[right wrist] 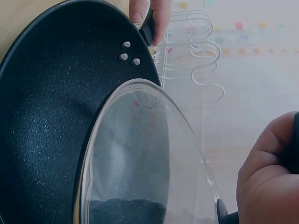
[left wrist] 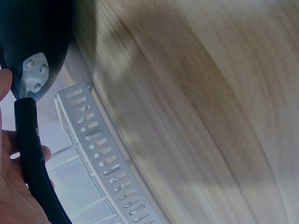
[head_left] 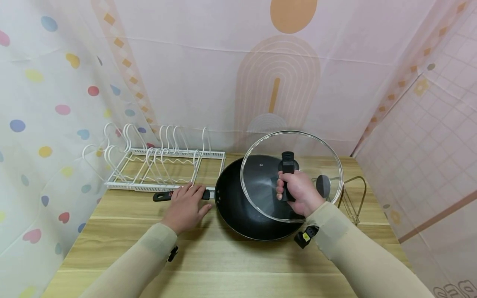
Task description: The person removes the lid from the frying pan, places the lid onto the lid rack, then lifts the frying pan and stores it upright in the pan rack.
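Observation:
A black wok with a speckled inside stands on the wooden table. My left hand lies over its black handle. In the left wrist view, fingers of that hand show past the far side of the handle. My right hand grips the upright black knob of a clear glass lid. The lid is held above the right part of the wok, off to its right side. In the right wrist view the lid's rim stands apart from the wok's inside.
A white wire rack with curved hooks stands behind the handle at the left. To the right, partly behind the lid, is a metal wire stand with a dark round piece. Patterned curtains hang around the table.

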`<state>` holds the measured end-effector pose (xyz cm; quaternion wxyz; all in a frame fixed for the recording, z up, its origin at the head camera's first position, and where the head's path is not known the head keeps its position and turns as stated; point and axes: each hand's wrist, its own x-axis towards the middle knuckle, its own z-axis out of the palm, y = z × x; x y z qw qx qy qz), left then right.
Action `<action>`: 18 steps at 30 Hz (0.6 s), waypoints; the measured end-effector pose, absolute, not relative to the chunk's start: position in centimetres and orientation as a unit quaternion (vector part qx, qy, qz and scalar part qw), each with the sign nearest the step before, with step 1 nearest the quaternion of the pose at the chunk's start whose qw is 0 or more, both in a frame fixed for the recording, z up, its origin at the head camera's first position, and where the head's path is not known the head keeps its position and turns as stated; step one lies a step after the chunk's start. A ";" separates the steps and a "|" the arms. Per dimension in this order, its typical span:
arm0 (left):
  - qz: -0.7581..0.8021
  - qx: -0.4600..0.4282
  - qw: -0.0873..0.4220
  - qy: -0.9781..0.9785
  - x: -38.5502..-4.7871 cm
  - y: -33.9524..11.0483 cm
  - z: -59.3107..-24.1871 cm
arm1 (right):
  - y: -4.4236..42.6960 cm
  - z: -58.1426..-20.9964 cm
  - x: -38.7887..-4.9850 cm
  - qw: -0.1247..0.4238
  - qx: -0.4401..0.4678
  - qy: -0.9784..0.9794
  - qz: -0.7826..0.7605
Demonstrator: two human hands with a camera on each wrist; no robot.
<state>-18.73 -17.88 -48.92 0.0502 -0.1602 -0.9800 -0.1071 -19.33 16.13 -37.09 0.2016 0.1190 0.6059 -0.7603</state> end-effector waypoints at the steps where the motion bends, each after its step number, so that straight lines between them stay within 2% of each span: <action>1: -0.107 -0.159 0.049 -0.980 -18.7 -17.9 -48.9 | 16.2 -37.1 -19.3 0.203 0.118 0.605 -0.760; 18: -0.100 -0.159 0.057 -0.981 -18.7 -17.9 -48.9 | 18.0 -36.6 -19.2 0.198 0.110 0.620 -0.751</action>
